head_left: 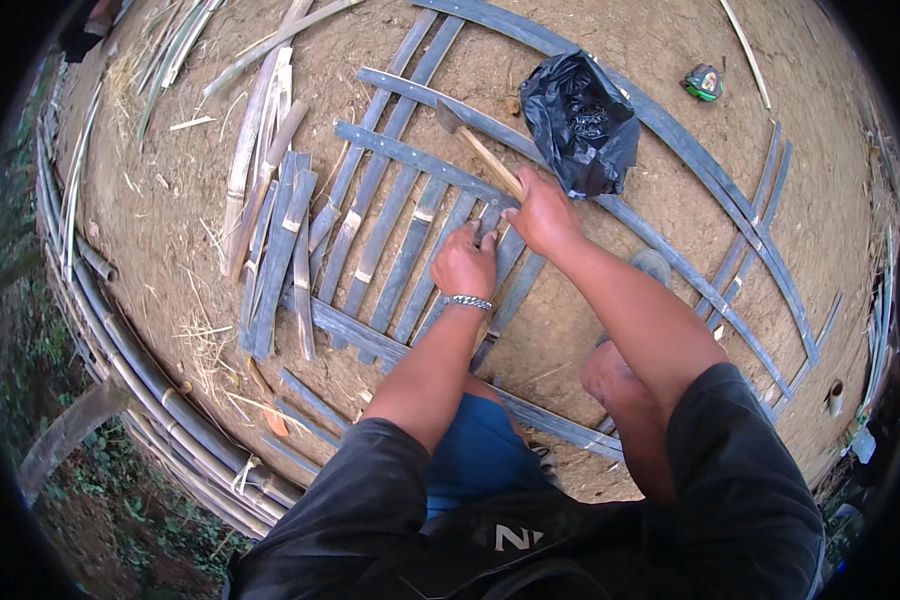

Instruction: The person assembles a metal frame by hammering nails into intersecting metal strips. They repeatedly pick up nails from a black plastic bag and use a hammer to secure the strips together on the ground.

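My right hand [546, 214] is closed round the wooden handle of a hammer [488, 162]. The hammer's metal head points up and to the left, over a curved strip. My left hand [465, 262], with a chain bracelet at the wrist, grips a dark bamboo slat [491, 216] near its upper end, just under the top rail [410, 155] of a slatted panel. Several slats run side by side from that rail down to a lower rail [355, 327]. Whether a nail sits between the left fingertips is hidden.
A black plastic bag [582, 125] stands open beyond my right hand. A tape measure [703, 82] lies at the far right. Loose slats [282, 255] are piled left of the panel. Long curved strips [660, 125] cross the dirt ground. Bamboo poles [160, 385] edge the left side.
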`<state>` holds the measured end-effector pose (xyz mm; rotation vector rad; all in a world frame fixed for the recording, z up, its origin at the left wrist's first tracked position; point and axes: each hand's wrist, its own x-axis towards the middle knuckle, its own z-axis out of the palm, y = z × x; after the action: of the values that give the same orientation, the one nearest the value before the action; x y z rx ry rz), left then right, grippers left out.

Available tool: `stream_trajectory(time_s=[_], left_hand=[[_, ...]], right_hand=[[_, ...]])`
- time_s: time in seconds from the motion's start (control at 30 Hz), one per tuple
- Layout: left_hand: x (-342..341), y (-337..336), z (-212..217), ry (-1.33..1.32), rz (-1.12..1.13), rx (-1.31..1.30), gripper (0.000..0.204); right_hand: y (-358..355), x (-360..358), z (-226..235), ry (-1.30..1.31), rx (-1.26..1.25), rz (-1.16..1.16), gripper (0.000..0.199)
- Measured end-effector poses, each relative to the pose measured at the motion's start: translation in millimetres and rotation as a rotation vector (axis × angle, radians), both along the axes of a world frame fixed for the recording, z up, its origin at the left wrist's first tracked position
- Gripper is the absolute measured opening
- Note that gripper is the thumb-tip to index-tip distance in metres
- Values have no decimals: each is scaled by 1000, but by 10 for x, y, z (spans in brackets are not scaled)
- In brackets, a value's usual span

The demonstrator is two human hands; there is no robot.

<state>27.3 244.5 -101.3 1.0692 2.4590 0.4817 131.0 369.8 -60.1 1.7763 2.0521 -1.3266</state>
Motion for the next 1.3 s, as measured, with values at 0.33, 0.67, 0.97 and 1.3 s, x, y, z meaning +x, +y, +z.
stream_trajectory(time_s=[0.33, 0.67, 0.97, 1.3], left_hand=[[1, -4, -28, 15, -22, -7, 33], [-13, -11, -106, 35, -90, 62, 27], [-133, 107, 42, -4, -161, -23, 32], [1, -194, -115, 76, -61, 58, 35]], right_hand=[[-42, -21, -34, -6, 21, -23, 51], [-109, -45, 2, -12, 66, -21, 46], [-150, -87, -3, -66, 78, -15, 44], [-173, -60, -60, -56, 99, 16, 36]])
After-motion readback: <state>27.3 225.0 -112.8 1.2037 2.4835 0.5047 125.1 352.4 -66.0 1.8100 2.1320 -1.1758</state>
